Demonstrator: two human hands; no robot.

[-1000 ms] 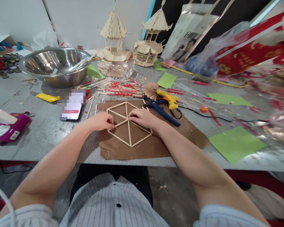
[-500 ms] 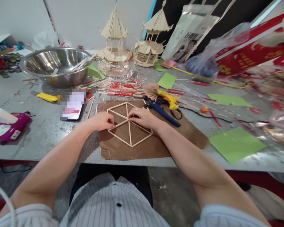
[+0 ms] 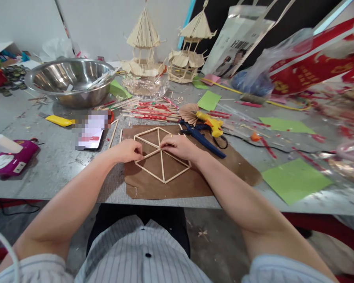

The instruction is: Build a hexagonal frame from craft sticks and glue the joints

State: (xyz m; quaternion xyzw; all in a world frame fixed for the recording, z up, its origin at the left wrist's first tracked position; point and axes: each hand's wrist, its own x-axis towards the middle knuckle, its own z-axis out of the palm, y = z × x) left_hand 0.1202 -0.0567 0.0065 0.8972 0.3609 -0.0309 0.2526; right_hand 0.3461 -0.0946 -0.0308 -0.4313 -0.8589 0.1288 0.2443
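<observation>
A hexagon frame of thin wooden sticks (image 3: 163, 169) with spokes to its middle lies flat on a brown paper sheet (image 3: 194, 182). My left hand (image 3: 126, 151) rests on the frame's left corner, fingers curled and pinching a stick. My right hand (image 3: 178, 146) presses down near the frame's centre and right side, fingers closed on the sticks. A yellow glue gun (image 3: 209, 122) and blue-handled scissors (image 3: 200, 138) lie just right of my right hand.
A steel bowl (image 3: 67, 80) stands at the back left, a phone (image 3: 91, 135) beside it. Red-wrapped chopsticks (image 3: 149, 112) lie behind the brown paper. Two stick pagoda models (image 3: 143, 51) stand at the back. Green paper (image 3: 293, 179) lies right, a purple object (image 3: 10, 159) left.
</observation>
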